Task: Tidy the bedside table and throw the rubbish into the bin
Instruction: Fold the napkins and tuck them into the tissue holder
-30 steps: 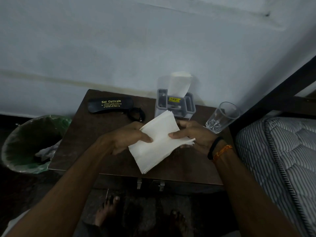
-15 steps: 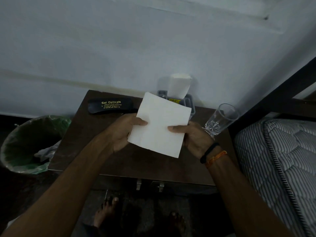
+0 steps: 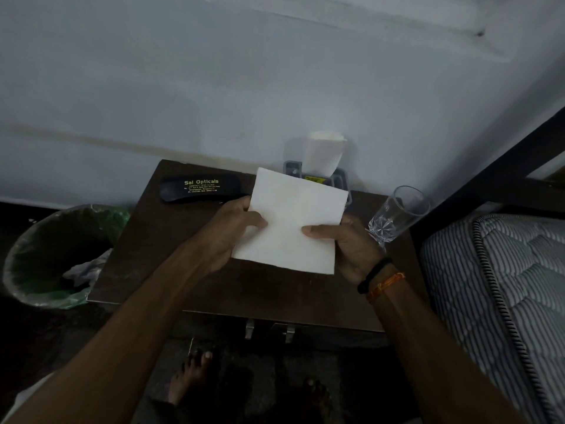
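I hold a squared stack of white paper napkins [image 3: 290, 221] upright above the dark brown bedside table [image 3: 146, 270]. My left hand [image 3: 229, 234] grips its left edge and my right hand [image 3: 345, 243] grips its right edge, thumbs on the front. Behind the stack, against the wall, stands a grey napkin holder [image 3: 339, 179] with a white napkin [image 3: 324, 154] sticking up out of it. The bin [image 3: 39, 255], lined with a green bag and holding crumpled rubbish, stands on the floor left of the table.
A black spectacle case [image 3: 198, 185] marked "Sai Opticals" lies at the table's back left. A clear drinking glass [image 3: 397, 215] stands at the right edge, close to my right hand. A striped mattress [image 3: 501, 295] and dark bed frame are on the right. My bare feet are below.
The napkin stack went from lying tilted and fanned low over the table to being held upright and squared. Both hands rose slightly toward the holder.
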